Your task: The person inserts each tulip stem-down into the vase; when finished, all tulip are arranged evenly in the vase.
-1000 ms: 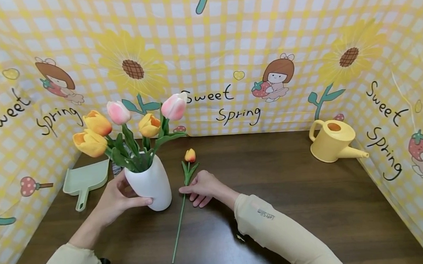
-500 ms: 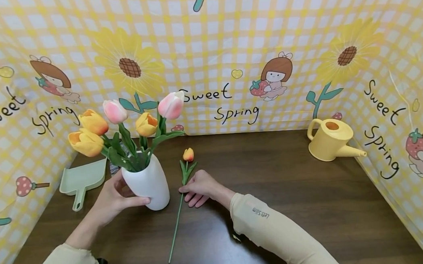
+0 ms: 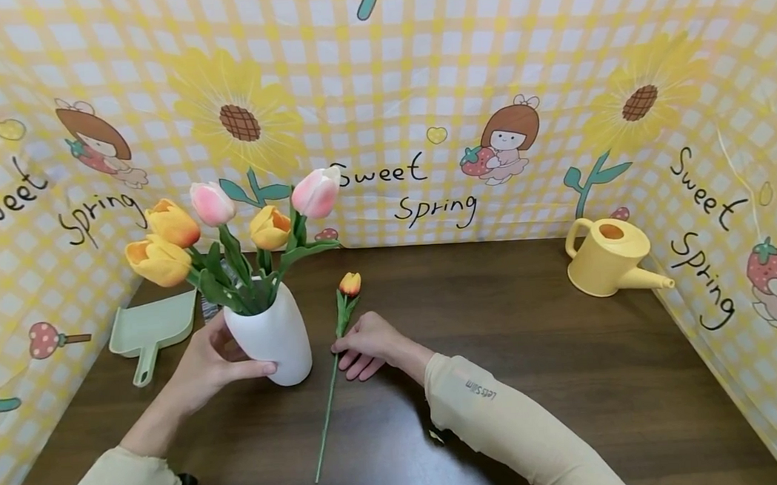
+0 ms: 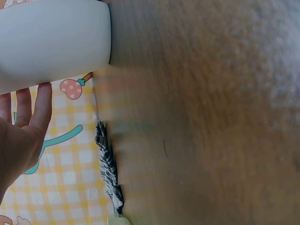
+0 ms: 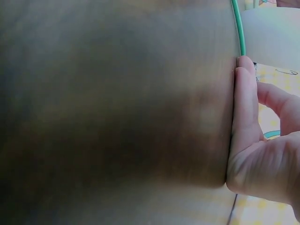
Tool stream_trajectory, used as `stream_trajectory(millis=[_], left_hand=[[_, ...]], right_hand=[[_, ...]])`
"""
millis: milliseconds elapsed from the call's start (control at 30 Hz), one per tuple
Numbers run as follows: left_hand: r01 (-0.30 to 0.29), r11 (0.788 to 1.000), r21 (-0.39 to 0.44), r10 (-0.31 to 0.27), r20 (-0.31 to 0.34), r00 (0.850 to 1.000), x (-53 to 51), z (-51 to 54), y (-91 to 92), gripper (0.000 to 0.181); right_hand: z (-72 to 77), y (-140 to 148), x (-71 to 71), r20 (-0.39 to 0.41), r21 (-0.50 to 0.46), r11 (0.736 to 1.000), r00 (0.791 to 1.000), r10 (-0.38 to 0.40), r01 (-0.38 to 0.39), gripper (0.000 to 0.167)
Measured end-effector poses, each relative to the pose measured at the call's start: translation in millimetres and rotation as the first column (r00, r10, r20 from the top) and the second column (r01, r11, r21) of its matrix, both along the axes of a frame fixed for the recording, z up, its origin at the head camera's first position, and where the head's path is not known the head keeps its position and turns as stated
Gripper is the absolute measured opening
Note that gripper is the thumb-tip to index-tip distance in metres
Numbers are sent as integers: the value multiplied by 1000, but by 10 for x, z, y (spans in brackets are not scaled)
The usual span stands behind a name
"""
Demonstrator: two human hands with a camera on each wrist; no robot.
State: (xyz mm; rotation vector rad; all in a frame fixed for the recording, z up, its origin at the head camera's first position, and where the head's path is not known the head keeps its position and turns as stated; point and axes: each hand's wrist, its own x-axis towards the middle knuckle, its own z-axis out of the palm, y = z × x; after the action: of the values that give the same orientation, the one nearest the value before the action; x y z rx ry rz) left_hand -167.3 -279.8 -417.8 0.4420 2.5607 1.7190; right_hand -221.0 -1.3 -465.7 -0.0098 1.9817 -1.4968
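Note:
My left hand (image 3: 202,369) grips a white vase (image 3: 271,346), thumb across its front and the other fingers behind. Out of the vase rise several tulips with green leaves; one pink tulip (image 3: 316,193) leans right and a yellow tulip (image 3: 158,260) leans left. Just right of the vase, a single orange tulip (image 3: 349,284) points away from me, its long green stem slanting toward the near edge. My right hand (image 3: 371,345) pinches that stem below the leaves. In the left wrist view, fingers (image 4: 43,105) touch the vase's side. The right wrist view shows the fingers low at the table, by the stem (image 5: 240,33).
A pale green dustpan (image 3: 153,327) lies at the left, partly beside a dark grey-and-white fuzzy strip (image 4: 108,168). At the back right stands a yellow watering can (image 3: 608,255), spout to the right. Checked cloth (image 3: 380,109) walls in the brown table (image 3: 500,325).
The single tulip has turned in my right hand: its bloom and stem end shifted slightly right and its leaves look narrower. My left hand stays on the vase. The head view shifted slightly.

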Motion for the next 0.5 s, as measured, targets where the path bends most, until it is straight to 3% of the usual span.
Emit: stream_trajectory(millis=[267, 500], left_hand=[[-8, 1000, -18, 8, 11, 1000, 6, 10, -8, 82], [-8, 1000, -20, 8, 8, 1000, -2, -3, -15, 82]], right_hand=[[20, 76, 41, 29, -109, 994, 999, -20, 23, 13], [49, 266, 8, 66, -268, 962, 997, -38, 54, 24]])
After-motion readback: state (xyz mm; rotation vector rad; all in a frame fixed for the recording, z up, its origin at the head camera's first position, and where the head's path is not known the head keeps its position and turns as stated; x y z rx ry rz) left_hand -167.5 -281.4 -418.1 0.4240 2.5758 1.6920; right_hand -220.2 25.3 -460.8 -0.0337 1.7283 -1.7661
